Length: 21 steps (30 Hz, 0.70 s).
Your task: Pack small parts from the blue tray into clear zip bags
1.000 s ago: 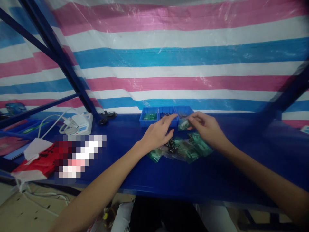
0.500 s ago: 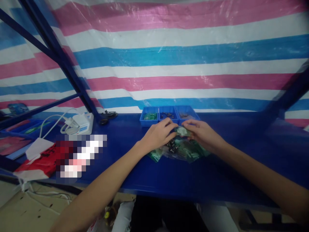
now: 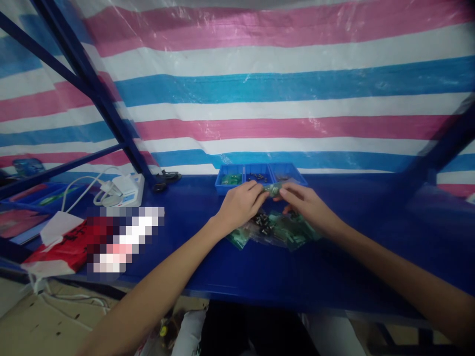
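Between my two hands is a small clear, greenish plastic bag (image 3: 273, 189), held above the blue table. My left hand (image 3: 243, 200) pinches its left end with bent fingers. My right hand (image 3: 306, 200) grips the other end between thumb and fingers. What the bag contains is too small to make out. Just below the hands, dark screws (image 3: 263, 224) lie on a spread of clear plastic. Several green plastic packets (image 3: 297, 231) are heaped beside them, partly under my right hand.
Behind my hands stands a blue three-compartment tray (image 3: 230, 189) with green packets, dark screws and other small parts. A white power strip (image 3: 129, 193) with cables and a red bag (image 3: 79, 244) lie on the left. Dark tools (image 3: 166, 179) rest near the frame post.
The bag has been tipped and bunched between my hands, so less of its flat face shows. Both hands have shifted slightly, and the right fingers have closed further over it.
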Motion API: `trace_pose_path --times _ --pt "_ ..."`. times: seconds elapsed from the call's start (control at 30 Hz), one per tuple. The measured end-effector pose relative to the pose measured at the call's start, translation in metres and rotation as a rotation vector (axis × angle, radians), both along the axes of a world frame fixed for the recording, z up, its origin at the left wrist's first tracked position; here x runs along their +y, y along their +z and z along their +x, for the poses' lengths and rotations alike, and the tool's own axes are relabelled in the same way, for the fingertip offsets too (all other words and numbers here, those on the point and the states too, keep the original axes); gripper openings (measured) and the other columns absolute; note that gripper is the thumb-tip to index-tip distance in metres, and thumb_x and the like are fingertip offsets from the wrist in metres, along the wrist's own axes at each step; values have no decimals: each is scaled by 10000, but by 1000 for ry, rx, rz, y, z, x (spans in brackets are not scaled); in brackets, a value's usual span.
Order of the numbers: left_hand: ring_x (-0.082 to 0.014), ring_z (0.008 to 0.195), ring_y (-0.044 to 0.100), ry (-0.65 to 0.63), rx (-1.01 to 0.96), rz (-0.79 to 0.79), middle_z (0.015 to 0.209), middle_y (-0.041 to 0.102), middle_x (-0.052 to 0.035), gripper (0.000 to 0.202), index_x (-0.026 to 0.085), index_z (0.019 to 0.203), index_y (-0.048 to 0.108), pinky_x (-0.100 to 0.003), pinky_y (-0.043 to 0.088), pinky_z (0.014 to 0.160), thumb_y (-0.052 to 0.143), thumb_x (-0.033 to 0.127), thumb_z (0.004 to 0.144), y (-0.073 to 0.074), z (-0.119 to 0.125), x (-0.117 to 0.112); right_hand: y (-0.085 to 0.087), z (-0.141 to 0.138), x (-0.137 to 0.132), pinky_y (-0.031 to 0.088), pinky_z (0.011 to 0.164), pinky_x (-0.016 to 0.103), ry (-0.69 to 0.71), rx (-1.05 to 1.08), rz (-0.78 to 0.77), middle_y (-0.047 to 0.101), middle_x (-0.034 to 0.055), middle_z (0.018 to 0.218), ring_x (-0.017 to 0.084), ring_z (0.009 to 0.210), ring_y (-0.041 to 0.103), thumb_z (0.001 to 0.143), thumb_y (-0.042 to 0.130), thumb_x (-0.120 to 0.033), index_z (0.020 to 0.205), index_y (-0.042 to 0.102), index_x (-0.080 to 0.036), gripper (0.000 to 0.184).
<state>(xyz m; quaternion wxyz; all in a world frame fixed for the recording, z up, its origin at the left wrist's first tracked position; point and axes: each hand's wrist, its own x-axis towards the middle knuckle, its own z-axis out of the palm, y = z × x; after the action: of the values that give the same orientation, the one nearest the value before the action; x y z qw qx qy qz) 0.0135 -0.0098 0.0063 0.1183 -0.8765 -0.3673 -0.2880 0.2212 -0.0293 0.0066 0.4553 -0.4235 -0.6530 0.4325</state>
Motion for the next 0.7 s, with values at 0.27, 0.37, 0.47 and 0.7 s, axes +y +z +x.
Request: trace_pose_path --times 0.27,0.37,0.47,0.7 --pt "-147 720 572 -16 -97 -66 833 615 -14 270 177 908 546 -279 404 627 462 393 1047 -2 -2 1 -7 -3 -3 411 538 280 -67 -140 77 515 -35 557 134 529 515 870 631 -551 698 546 -206 394" --pt "-138 688 563 -6 -147 -90 799 605 0 248 183 913 526 -275 393 612 470 389 1038 -2 -3 1 -7 -4 -4 393 537 282 -85 -121 57 508 -35 542 136 525 511 861 637 -567 656 528 -209 427" --pt "-140 716 581 -59 -133 -92 820 613 -1 228 182 952 536 -273 416 636 501 397 1019 0 -3 0 -5 -3 -4 398 551 287 -93 -66 44 503 -39 545 132 516 504 840 668 -551 629 525 -209 426" --pt "-196 914 649 -155 -21 -83 1119 645 -69 403 187 1176 545 -287 496 712 614 509 943 -2 -1 -1 -4 1 -3 493 817 370 -66 -20 148 707 79 1003 247 1000 650 853 683 -471 553 547 -205 423"
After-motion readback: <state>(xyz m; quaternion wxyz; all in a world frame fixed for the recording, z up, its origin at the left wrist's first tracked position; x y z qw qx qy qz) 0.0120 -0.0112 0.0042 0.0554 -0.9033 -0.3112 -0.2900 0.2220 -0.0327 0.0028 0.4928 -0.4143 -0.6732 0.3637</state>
